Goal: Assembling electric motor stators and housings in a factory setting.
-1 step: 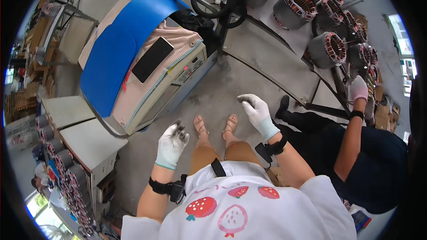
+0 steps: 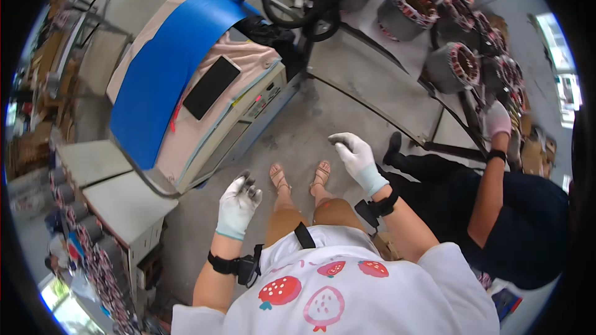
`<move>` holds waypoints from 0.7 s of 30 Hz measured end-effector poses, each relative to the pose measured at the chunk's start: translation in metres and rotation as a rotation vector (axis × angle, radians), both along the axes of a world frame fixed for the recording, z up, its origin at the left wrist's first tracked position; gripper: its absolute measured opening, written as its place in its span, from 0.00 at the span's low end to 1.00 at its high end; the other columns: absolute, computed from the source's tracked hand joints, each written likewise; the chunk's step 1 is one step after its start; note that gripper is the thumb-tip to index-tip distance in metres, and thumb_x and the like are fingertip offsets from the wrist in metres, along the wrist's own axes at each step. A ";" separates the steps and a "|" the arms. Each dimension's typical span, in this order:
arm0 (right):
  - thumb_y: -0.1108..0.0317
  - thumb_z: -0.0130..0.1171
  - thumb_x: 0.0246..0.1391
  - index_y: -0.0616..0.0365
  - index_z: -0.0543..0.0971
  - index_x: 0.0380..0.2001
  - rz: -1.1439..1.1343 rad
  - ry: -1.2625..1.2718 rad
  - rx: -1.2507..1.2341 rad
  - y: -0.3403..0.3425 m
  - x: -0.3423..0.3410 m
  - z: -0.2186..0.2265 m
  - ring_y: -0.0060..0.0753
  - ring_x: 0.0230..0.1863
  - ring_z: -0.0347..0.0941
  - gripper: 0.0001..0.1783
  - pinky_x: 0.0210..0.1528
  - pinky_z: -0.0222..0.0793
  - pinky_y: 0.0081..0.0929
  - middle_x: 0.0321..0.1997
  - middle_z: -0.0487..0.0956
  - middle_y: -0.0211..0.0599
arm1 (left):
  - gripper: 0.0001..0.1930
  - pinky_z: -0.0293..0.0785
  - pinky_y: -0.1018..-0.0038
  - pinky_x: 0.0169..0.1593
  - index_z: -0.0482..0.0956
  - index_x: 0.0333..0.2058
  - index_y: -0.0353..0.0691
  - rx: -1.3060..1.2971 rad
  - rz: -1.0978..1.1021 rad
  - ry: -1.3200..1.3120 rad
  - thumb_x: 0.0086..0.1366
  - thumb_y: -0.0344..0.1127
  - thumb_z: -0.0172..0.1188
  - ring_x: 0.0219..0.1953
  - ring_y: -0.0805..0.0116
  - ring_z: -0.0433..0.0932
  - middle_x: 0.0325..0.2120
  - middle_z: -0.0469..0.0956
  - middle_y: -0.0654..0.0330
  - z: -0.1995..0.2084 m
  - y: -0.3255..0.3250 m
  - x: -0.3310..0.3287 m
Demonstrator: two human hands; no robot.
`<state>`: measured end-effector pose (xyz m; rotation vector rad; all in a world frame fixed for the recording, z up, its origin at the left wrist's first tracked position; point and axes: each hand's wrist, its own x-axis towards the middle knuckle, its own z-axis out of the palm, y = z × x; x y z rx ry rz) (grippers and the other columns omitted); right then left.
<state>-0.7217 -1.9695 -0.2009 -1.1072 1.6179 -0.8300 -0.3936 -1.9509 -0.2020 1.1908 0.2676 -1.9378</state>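
Gloves first: both hands wear white work gloves with dark, grubby fingertips, and neither one has hold of anything. Left hand [image 2: 238,201] hangs over the concrete floor [image 2: 298,124] with the fingers loosely curled, half open, just off the lower right corner of the boxy beige machine [image 2: 233,127]. Right hand [image 2: 355,152] is out in front of the sandalled feet [image 2: 301,177], palm down, fingers relaxed and slightly bent, nothing touching it.

Room-wise, the hands sit in a wedge of bare floor. On the left it's bounded by the machine's front edge, which runs diagonally up toward the black hoses [image 2: 292,6]; a blue sheet [image 2: 164,68] drapes over the machine's top and a flat black panel [image 2: 211,87] lies on it. On the right, a thin dark rail [image 2: 372,108] cuts diagonally across the floor, and past it grey stators with copper windings [image 2: 453,65] crowd the upper right. Another person in dark clothes [image 2: 509,211] sits close on the right, their gloved hand [image 2: 496,118] up by the stators. Grey cabinets [image 2: 118,201] close off the lower left.
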 end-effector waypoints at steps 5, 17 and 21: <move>0.68 0.54 0.54 0.56 0.80 0.42 0.014 0.180 -0.071 -0.003 0.050 0.020 0.52 0.48 0.74 0.13 0.53 0.70 0.38 0.45 0.79 0.48 | 0.10 0.75 0.70 0.42 0.78 0.46 0.44 -0.038 -0.074 -0.066 0.69 0.36 0.53 0.35 0.71 0.73 0.37 0.77 0.63 -0.012 -0.009 0.055; 0.70 0.50 0.55 0.61 0.80 0.42 0.004 0.033 0.003 0.032 0.062 0.007 0.50 0.48 0.75 0.14 0.53 0.69 0.36 0.44 0.80 0.47 | 0.11 0.77 0.70 0.40 0.79 0.46 0.45 0.067 -0.312 -0.012 0.69 0.35 0.52 0.29 0.74 0.78 0.32 0.81 0.66 -0.002 -0.025 0.014; 0.68 0.49 0.58 0.54 0.80 0.46 0.079 0.059 0.051 0.033 0.049 0.008 0.42 0.50 0.76 0.15 0.56 0.69 0.32 0.48 0.80 0.42 | 0.10 0.78 0.69 0.40 0.78 0.46 0.44 0.075 -0.319 0.012 0.68 0.35 0.52 0.29 0.73 0.78 0.31 0.82 0.65 0.005 -0.029 -0.007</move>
